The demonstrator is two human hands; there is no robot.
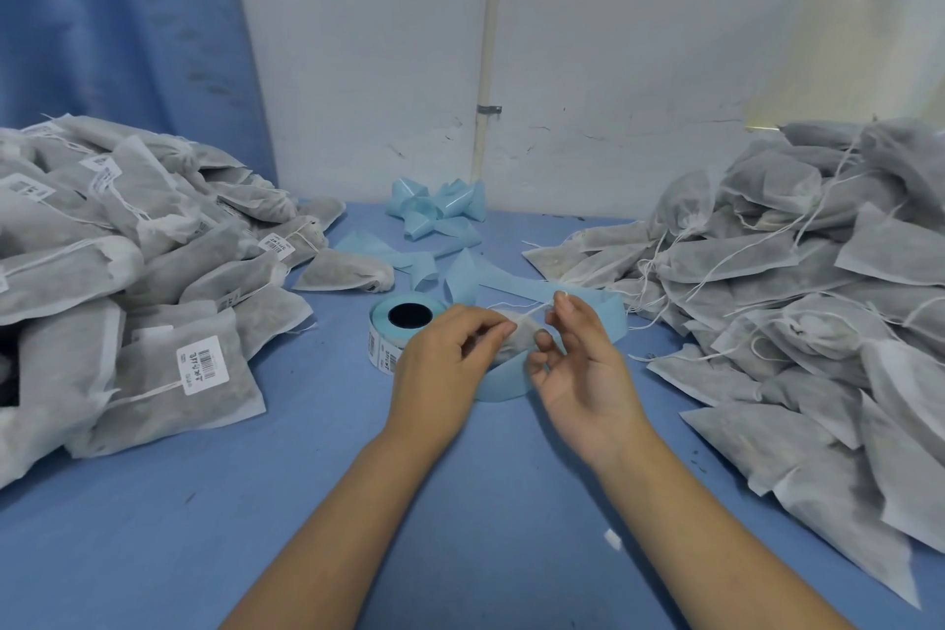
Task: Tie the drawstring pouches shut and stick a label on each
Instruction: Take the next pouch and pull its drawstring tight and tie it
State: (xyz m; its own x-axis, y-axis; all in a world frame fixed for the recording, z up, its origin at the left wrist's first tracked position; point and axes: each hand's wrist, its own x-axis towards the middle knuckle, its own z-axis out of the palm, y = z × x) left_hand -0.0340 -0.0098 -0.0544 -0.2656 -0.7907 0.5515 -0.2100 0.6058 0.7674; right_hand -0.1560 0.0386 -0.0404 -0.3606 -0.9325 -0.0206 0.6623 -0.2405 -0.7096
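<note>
Blue table (307,501): pouch (515,344) in left hand (442,363)

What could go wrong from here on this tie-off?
The right hand seems to pinch the thin white drawstring only at its fingertips; it may slip before the knot tightens on the small grey non-woven pouch that the left hand holds.
The loose pale blue backing strip lies below both hands and could snag the string.
Strings trailing from the right-hand heap of unlabelled grey pouches might tangle in.
</note>
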